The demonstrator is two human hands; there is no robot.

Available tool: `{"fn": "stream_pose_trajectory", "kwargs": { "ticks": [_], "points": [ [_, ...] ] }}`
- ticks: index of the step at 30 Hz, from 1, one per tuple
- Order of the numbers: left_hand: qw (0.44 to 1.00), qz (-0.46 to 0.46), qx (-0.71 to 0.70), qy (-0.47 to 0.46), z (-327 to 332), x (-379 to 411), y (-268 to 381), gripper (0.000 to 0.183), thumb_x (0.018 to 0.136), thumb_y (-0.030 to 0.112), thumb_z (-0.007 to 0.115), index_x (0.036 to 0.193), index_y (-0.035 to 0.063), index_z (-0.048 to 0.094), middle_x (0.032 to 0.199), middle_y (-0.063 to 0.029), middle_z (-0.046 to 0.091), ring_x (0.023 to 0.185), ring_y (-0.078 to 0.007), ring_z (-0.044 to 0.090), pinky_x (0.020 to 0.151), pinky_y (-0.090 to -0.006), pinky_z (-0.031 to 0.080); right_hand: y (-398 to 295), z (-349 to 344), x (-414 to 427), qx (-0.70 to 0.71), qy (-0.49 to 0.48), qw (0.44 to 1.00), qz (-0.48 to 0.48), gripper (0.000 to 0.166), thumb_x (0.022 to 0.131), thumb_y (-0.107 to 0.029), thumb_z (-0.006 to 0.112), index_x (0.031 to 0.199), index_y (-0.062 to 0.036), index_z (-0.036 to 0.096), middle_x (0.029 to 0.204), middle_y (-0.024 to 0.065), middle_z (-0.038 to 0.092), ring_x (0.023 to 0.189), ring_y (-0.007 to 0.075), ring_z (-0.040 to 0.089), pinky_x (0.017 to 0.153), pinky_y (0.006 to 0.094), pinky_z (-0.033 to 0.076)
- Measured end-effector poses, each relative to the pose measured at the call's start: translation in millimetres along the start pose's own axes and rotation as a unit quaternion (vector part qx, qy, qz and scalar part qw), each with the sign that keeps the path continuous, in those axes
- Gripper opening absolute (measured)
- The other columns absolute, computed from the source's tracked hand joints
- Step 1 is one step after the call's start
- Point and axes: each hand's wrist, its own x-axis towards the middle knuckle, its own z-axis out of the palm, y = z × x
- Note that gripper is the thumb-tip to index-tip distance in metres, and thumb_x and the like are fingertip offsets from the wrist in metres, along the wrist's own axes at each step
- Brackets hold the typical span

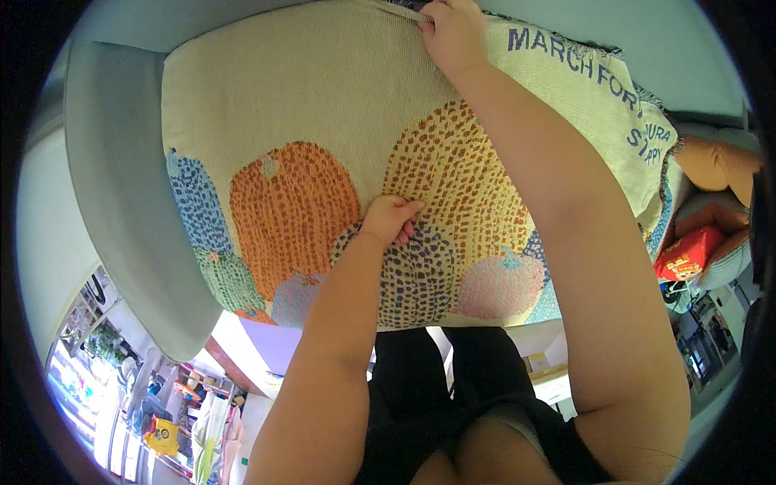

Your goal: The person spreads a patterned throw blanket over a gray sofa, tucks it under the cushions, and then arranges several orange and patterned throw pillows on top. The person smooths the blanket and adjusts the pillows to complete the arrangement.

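A cream woven throw blanket covers the seat of a pale grey sofa before me. Large orange, yellow, blue, green and pink pumpkin-like or cactus-like shapes pattern it. At the far side, my right hand grips a gathered fold of the blanket near the sofa's back. My left hand rests on the blanket's middle, between the orange and yellow shapes. Its fingers are curled under, and whether cloth is pinched in them is hidden. A fringed part to the right bears large dark lettering and lies rumpled.
Brown cushions and a red packet are at the sofa's right end. The padded left armrest rises beside the blanket. Lower left, a rack with hanging clothes and a yellow bag stands near a bright window.
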Motion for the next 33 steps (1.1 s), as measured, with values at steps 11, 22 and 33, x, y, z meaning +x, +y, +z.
{"fn": "stream_pose_trajectory", "kwargs": {
  "ticks": [11, 22, 33],
  "points": [
    [1.0, 0.02, 0.003, -0.005, -1.4, -1.7, -1.9, 0.033, 0.087, 0.028, 0.061, 0.072, -0.0003, 0.057, 0.054, -0.0071, 0.055, 0.039, -0.0128, 0.048, 0.039, -0.0279, 0.042, -3.0, -31.5, 11.6, 0.115, 0.003, 0.993, 0.024, 0.014, 0.081, -0.011, 0.054, 0.087, -0.0039, 0.063, 0.089, 0.0183, 0.062, 0.083, 0.0365, 0.058, 0.075, 0.0437, 0.046],
    [1.0, 0.008, 0.0, -0.003, -2.6, -1.1, -2.9, 0.034, 0.087, 0.028, 0.061, 0.069, 0.0, 0.057, 0.055, -0.0073, 0.056, 0.04, -0.0127, 0.048, 0.04, -0.0286, 0.042, 2.2, 1.0, 25.5, 0.033, -0.167, 0.968, 0.186, 0.02, 0.081, -0.021, 0.055, 0.092, -0.0081, 0.064, 0.088, 0.0181, 0.064, 0.084, 0.036, 0.06, 0.074, 0.0439, 0.048],
    [1.0, 0.005, -0.009, -0.011, -3.5, -1.1, -2.5, 0.032, 0.086, 0.028, 0.062, 0.071, 0.0, 0.056, 0.054, -0.0071, 0.055, 0.04, -0.0135, 0.048, 0.039, -0.0286, 0.041, -12.6, -11.0, 29.8, -0.073, -0.256, 0.961, 0.076, 0.018, 0.082, -0.02, 0.053, 0.089, -0.0057, 0.062, 0.085, 0.018, 0.064, 0.082, 0.035, 0.061, 0.073, 0.0448, 0.049]
  ]
}}
